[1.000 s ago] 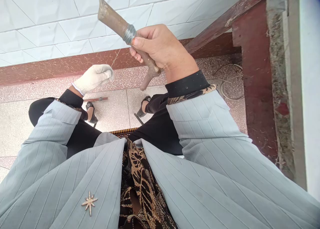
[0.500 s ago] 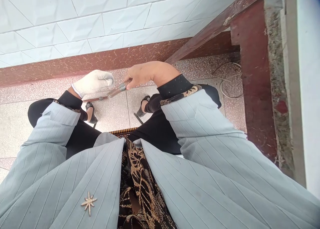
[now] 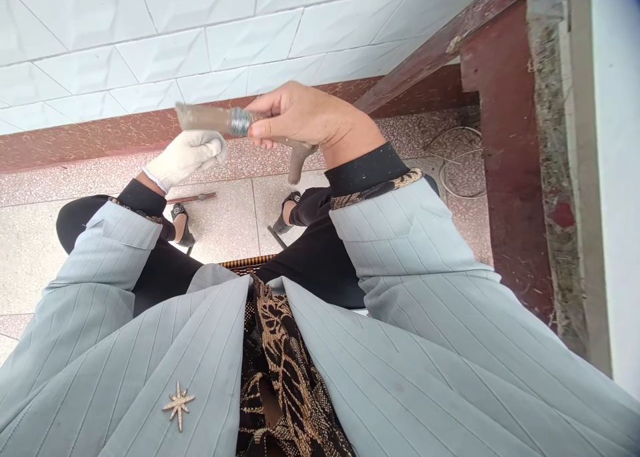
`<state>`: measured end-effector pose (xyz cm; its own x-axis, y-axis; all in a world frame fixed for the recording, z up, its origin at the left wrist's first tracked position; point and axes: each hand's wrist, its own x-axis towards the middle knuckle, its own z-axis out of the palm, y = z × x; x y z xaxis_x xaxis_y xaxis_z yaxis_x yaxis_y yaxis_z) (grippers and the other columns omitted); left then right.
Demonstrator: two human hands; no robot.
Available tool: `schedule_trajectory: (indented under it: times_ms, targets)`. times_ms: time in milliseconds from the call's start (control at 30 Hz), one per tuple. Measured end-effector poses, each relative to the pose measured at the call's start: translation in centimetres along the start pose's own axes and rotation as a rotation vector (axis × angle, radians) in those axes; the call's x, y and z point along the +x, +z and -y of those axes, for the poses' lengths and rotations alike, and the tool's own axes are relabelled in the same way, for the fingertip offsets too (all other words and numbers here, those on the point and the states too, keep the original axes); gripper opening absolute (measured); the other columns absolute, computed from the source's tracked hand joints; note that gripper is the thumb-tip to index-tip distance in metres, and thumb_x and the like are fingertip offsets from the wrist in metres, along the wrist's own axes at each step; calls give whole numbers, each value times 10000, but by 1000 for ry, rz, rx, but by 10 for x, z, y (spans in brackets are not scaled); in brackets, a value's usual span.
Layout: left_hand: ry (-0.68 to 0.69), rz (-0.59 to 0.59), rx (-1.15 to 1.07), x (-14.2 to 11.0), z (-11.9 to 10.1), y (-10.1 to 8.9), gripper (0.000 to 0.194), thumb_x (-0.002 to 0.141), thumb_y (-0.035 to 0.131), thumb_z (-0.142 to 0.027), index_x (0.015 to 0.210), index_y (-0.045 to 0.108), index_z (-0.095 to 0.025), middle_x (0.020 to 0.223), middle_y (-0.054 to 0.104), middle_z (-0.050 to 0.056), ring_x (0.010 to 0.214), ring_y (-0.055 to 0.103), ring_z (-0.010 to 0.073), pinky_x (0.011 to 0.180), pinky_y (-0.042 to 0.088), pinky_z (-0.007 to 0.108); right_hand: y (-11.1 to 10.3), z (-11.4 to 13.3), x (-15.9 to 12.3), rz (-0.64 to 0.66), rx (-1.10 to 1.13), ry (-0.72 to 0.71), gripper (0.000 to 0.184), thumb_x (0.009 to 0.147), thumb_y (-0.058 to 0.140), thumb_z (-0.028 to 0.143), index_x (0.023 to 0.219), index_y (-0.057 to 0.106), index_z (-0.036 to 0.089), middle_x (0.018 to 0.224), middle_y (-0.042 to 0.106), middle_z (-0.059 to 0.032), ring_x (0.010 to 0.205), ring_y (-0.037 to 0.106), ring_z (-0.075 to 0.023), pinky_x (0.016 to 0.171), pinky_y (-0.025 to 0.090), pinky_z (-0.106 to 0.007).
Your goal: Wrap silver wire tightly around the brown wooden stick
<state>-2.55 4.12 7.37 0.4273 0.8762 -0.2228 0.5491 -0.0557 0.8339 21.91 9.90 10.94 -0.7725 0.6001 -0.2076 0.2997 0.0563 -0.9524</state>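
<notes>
Ahead, wht tile wall [image 3: 150, 64]; stick [image 3: 213, 120] above flr [image 3: 227, 227].

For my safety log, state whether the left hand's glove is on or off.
On. The white glove covers the left hand, its cuff reaching the wrist, with a strip of bare skin before the black sleeve.

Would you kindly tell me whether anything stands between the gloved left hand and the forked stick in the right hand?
Nothing visible does: the forked stick, gripped by the right hand, overlaps the top of the left hand in this view. Whether they touch is unclear.
</notes>
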Motion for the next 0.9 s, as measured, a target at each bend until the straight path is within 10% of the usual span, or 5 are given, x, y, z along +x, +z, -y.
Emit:
schedule_trajectory:
  times_ms: [133,267,400,633,900]
  targets:
    - [-51,26,20,-2,-3,9,223,975,494,-280,894,665,-161,748,586,29,713,568,132,719,481,288,1,-11,14,-353,159,14,459,843,769,624,768,549,229,766,596,-31,663,467,-123,575,413,-252]
    - [-18,59,115,-4,-4,13,212,940,518,-269,854,670,-148,744,575,15,732,565,133,737,473,286,0,-23,27,-376,-360,229,248,878,721,350,741,552,230,724,557,-42,682,501,-162,669,422,-326]
    - [-22,27,165,-3,-6,8,227,924,496,-265,825,667,-154,719,561,7,755,564,147,750,457,291,7,-25,29,-127,-722,294,228,850,739,199,692,577,183,656,510,-9,769,528,-160,765,399,-307]
    - [8,-33,122,2,2,3,145,893,548,-231,790,633,-175,718,577,-1,723,528,136,704,423,277,5,-13,16,476,-386,301,79,901,714,157,937,765,110,615,570,81,613,501,-52,648,374,-207]
    - [-19,-44,-109,2,3,8,193,975,501,-203,847,642,-170,650,490,-18,604,401,107,632,386,281,-4,-2,0,-235,93,-14,458,805,775,664,818,615,235,830,659,-61,827,572,-180,729,446,-337]
